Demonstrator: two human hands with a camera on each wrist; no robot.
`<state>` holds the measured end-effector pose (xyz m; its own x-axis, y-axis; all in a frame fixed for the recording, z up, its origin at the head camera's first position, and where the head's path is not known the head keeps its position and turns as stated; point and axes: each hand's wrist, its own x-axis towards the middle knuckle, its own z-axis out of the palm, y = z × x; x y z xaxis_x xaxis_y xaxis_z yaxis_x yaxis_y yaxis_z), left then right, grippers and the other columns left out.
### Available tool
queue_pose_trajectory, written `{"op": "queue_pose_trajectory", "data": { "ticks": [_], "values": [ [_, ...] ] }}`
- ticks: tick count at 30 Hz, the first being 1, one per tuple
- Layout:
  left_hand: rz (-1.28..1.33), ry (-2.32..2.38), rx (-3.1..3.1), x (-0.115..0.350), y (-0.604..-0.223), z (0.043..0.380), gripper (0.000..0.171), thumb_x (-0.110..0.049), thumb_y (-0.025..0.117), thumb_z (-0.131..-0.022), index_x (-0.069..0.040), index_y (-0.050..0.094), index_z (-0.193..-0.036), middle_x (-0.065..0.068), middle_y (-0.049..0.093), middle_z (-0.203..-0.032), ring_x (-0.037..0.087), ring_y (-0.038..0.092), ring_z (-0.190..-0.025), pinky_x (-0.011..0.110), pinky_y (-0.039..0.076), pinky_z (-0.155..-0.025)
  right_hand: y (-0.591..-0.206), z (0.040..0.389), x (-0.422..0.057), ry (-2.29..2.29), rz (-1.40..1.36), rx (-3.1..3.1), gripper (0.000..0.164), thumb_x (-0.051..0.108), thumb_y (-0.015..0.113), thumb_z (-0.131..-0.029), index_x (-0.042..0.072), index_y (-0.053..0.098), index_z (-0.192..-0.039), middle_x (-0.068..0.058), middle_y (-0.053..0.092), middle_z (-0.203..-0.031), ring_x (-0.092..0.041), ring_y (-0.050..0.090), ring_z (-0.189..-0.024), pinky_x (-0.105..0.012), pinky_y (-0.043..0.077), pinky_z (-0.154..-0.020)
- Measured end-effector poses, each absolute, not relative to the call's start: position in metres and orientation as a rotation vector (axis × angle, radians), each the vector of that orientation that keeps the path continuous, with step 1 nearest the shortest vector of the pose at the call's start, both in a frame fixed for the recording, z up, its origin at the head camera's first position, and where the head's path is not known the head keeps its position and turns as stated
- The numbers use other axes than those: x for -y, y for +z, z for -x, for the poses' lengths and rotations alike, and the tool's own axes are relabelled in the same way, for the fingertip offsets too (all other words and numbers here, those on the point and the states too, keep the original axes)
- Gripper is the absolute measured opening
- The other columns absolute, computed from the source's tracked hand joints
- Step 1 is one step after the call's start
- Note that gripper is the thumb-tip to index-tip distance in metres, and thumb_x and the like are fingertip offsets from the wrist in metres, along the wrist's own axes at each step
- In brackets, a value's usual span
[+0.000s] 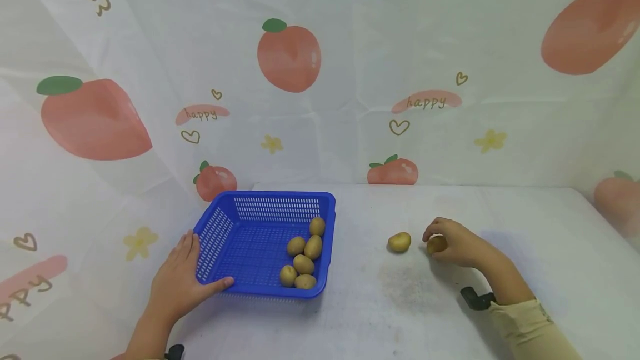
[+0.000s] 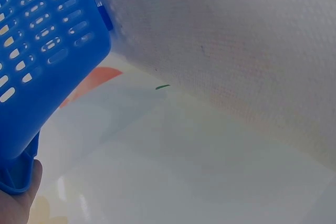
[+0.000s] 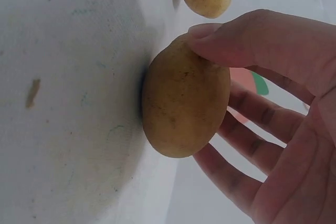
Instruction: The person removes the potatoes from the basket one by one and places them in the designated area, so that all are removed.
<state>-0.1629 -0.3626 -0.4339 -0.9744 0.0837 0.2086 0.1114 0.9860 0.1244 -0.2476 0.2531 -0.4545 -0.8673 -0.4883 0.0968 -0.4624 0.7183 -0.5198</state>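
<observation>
My left hand [image 1: 179, 283] rests against the near left corner of a blue plastic basket [image 1: 262, 291], fingers along its left rim and thumb stretched over the front rim. In the left wrist view, only a bit of that hand [image 2: 20, 203] shows under the basket's edge [image 2: 79, 77]. On the right, my right hand [image 1: 457, 242] holds a potato [image 1: 437, 245] low at the white tabletop, thumb on one side and curled fingers on the other. The right wrist view shows this potato [image 3: 186, 100] close up, the thumb [image 3: 226, 45] pressed on its end.
Another potato [image 1: 399, 242] lies on the table between the basket and my right hand. Several potatoes [image 1: 303, 264] sit along the basket's right side. A white sheet [image 1: 345, 71] printed with peaches hangs behind and at the left of the table [image 1: 360, 315].
</observation>
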Motion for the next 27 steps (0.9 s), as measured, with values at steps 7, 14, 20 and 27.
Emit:
{"op": "queue_pose_trajectory", "data": {
  "ticks": [7, 14, 20, 27],
  "values": [
    [0.138, -0.188, 2.935, 0.363, -0.435, 0.163, 0.14, -0.083, 0.071, -0.078, 0.015, 0.018, -0.163, 0.037, 0.02, -0.17, 0.054, 0.025, -0.158, 0.071, 0.032, -0.123, -0.452, 0.245, -0.252, -0.839, 0.817, -2.86, 0.026, 0.003, 0.084, -0.081, 0.012, 0.076, -0.104, 0.002, 0.067, -0.108, -0.021, 0.064, -0.103, -0.038, 0.055, -0.09],
    [0.136, -0.195, 2.939, 0.363, -0.435, 0.164, 0.141, -0.084, 0.07, -0.078, 0.014, 0.016, -0.163, 0.037, 0.017, -0.171, 0.053, 0.023, -0.159, 0.071, 0.031, -0.124, -0.447, 0.242, -0.249, -0.837, 0.804, -2.883, 0.022, 0.003, 0.079, -0.085, 0.011, 0.076, -0.105, 0.001, 0.068, -0.109, -0.025, 0.066, -0.106, -0.04, 0.055, -0.093],
    [0.131, -0.204, 2.934, 0.36, -0.431, 0.163, 0.141, -0.084, 0.071, -0.078, 0.015, 0.017, -0.163, 0.037, 0.018, -0.171, 0.053, 0.023, -0.159, 0.07, 0.03, -0.124, -0.432, 0.242, -0.241, -0.932, 0.836, -2.852, 0.027, -0.003, 0.069, -0.084, 0.007, 0.075, -0.108, -0.005, 0.068, -0.111, -0.031, 0.065, -0.106, -0.039, 0.059, -0.089],
    [0.113, -0.203, 2.942, 0.359, -0.432, 0.162, 0.142, -0.085, 0.07, -0.077, 0.015, 0.017, -0.163, 0.037, 0.018, -0.171, 0.053, 0.023, -0.159, 0.07, 0.03, -0.125, -0.409, 0.249, -0.219, -0.867, 0.971, -2.903, 0.021, 0.006, 0.078, -0.088, 0.011, 0.075, -0.109, 0.002, 0.07, -0.111, -0.023, 0.067, -0.107, -0.042, 0.057, -0.093]
  ]
}}
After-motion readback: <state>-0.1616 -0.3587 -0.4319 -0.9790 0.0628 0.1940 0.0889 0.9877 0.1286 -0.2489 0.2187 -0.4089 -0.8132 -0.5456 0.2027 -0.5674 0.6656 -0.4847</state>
